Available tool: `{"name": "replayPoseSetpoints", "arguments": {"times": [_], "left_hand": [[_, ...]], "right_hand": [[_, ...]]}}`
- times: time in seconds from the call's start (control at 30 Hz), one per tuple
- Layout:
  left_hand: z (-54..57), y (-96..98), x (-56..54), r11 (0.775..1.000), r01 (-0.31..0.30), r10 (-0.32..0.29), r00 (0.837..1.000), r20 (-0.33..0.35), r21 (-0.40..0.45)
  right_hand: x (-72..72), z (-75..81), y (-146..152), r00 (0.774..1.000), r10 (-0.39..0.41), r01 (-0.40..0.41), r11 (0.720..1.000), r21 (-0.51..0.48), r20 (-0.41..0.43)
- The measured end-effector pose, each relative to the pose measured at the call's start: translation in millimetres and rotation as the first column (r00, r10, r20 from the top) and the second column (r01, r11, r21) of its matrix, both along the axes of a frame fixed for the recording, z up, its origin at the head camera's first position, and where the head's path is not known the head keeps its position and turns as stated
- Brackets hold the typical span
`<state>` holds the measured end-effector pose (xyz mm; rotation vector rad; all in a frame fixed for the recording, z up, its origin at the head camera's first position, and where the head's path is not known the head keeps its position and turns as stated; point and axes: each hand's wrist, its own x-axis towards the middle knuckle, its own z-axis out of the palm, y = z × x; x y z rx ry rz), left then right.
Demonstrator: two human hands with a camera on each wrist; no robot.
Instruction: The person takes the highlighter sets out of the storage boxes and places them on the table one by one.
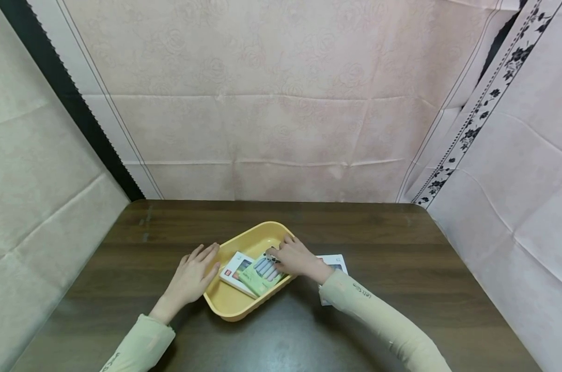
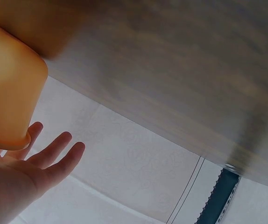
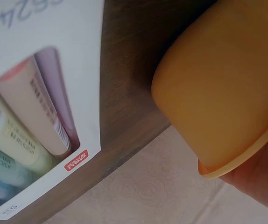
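Observation:
A yellow plastic tray (image 1: 230,305) stands slantwise on the table. Inside it, a white box (image 1: 232,268) lies partly under a light green pack (image 1: 250,281) whose front shows several bluish sticks. My right hand (image 1: 295,257) reaches over the tray's right rim and grips the upper right end of the green pack; its fingertips are partly hidden. My left hand (image 1: 192,274) rests against the left rim with its fingers extended and spread. In the right wrist view, a second white box (image 3: 85,126) on the table shows pastel tubes through its window.
The dark wooden table (image 1: 402,310) meets pale cloth (image 1: 271,129) hung behind it and along both sides. The second white box sits just right of the tray, partly beneath my right forearm (image 1: 378,315).

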<state>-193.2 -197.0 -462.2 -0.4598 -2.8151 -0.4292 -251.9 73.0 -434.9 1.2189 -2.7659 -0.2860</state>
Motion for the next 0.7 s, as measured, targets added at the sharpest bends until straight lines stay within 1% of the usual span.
{"name": "replayPoseSetpoints", "arguments": {"times": [0.3,0.5,0.7], "left_hand": [[-1.0,-0.5,-0.7,1.0,0.0,0.0,1.0,0.002,-0.004],[-0.3,-0.4,-0.7,1.0,0.004,-0.004,1.0,-0.005,-0.002],[-0.7,-0.6,-0.5,1.0,0.003,-0.003,1.0,-0.012,-0.005]], "right_hand": [[0.1,-0.5,-0.2,1.0,-0.003,0.003,1.0,-0.006,0.004],[-0.2,-1.1,0.6,1.0,0.011,-0.011,0.999,-0.046,-0.009],[-0.1,-1.4,0.4,1.0,0.015,-0.015,0.996,-0.087,-0.003]]}}
